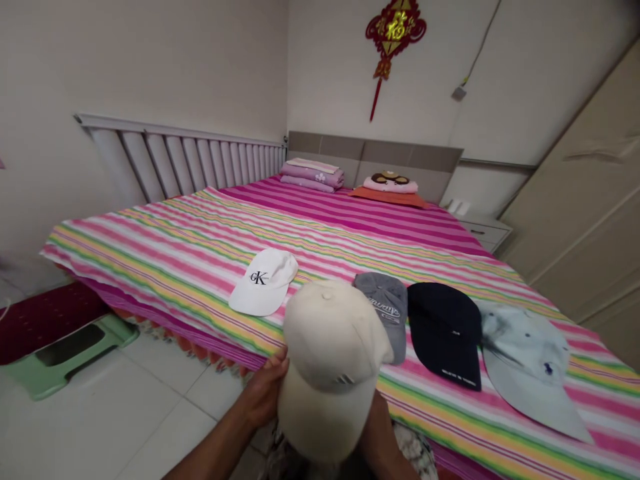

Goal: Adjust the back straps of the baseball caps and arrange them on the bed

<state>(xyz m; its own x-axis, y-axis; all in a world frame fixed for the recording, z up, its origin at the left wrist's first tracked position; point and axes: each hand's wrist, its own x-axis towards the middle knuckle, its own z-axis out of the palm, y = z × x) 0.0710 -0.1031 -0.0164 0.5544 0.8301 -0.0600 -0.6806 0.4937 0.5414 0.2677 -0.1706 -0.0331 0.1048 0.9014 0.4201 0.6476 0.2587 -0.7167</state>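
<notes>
Well, the left hand (265, 390) was clenched on the side of a cream cap (330, 353), which was held crown up just off the edge of a striped bed (150, 280), above a tiled floor (140, 417). The right hand (380, 417) was mostly hidden behind the cap, so its grip could not be told. Nearby on the bed lay a white cap (263, 282), a grey cap (387, 307), a black cap (445, 333) and a pale blue cap (530, 363), the last three side by side. A loose hold could have dropped the cream cap onto the tiles or the bed edge. Because the grey cap lay so close, a careless swing could have knocked it into the black cap and disturbed the row.
</notes>
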